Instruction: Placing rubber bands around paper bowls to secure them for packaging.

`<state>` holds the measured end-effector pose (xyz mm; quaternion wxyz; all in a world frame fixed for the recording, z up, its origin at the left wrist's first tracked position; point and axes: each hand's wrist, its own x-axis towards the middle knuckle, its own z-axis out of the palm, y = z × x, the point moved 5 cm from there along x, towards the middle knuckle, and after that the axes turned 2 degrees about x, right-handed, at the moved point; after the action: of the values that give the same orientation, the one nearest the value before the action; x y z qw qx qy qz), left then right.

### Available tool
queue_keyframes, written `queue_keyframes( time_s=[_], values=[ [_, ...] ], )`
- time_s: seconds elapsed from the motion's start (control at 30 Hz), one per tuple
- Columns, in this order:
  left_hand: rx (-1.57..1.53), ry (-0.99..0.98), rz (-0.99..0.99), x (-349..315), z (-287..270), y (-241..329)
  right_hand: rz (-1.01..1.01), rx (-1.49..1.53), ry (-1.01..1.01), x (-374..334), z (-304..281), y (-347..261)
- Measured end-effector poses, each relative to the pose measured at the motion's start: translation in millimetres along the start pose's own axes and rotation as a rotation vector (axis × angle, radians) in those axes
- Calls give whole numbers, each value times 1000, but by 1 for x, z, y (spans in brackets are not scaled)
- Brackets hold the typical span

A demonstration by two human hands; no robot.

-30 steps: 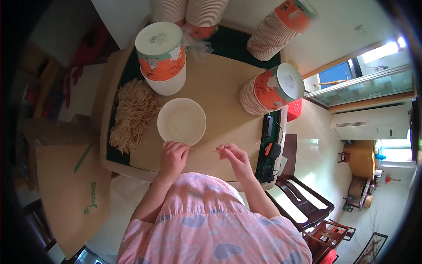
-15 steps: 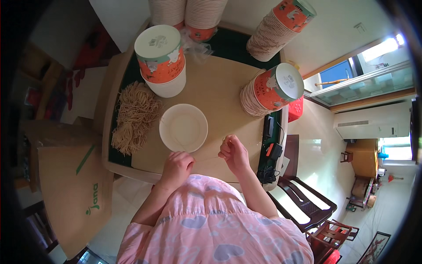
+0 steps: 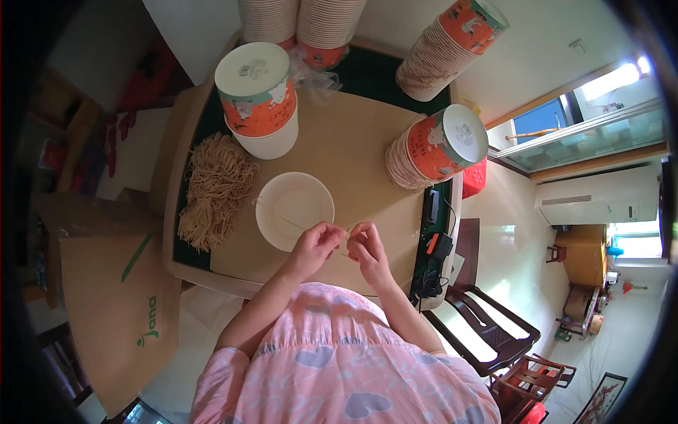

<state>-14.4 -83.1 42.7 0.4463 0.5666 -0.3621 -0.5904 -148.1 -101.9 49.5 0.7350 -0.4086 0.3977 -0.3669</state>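
Note:
A thin beige string (image 3: 291, 223) is pinched in my left hand (image 3: 316, 247), its loose length slanting out over a white paper tub (image 3: 282, 201). My right hand (image 3: 368, 249) is close beside the left, fingers closed in a pinch on the string; a short bit shows between the two hands. The tub stands just beyond my hands with its opening up. Left of it lies a tangled bundle of beige strings (image 3: 215, 187).
Upside-down orange and green paper tubs (image 3: 260, 113) stand stacked behind the bundle. Another tub stack (image 3: 441, 145) is at the right, with more stacks (image 3: 452, 49) along the back. A power adapter (image 3: 439, 244) with cables sits at the table's right edge; a cardboard box (image 3: 116, 304) stands left.
My hands were apart with the string stretched between them. Now they have come together in front of the tub, the left moving right and away from me.

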Motion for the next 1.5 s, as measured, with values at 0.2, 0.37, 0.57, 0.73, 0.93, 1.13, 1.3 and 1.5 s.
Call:
queue_keyframes(
  time_s=[0.2,0.37,0.57,0.73,0.93,1.13,1.3,1.5],
  values=[
    [-247,-43,-48,1,5,-11,10,-118,5,4,-5,13],
    [-119,79,6,10,-14,-31,-39,-459,54,15,-23,32],
    [519,307,433,9,-17,-10,3,-268,190,20,-32,42],
    [826,210,311,3,-13,-18,-75,-223,84,20,-19,38],
    [592,175,202,-7,-32,11,97,-32,-23,16,12,14],
    [415,62,92,-13,-40,14,260,256,-177,17,23,11],
    [388,36,115,-16,-34,18,267,292,-212,19,21,17],
    [330,28,101,-14,-35,10,61,21,-146,15,18,11]
  ],
)
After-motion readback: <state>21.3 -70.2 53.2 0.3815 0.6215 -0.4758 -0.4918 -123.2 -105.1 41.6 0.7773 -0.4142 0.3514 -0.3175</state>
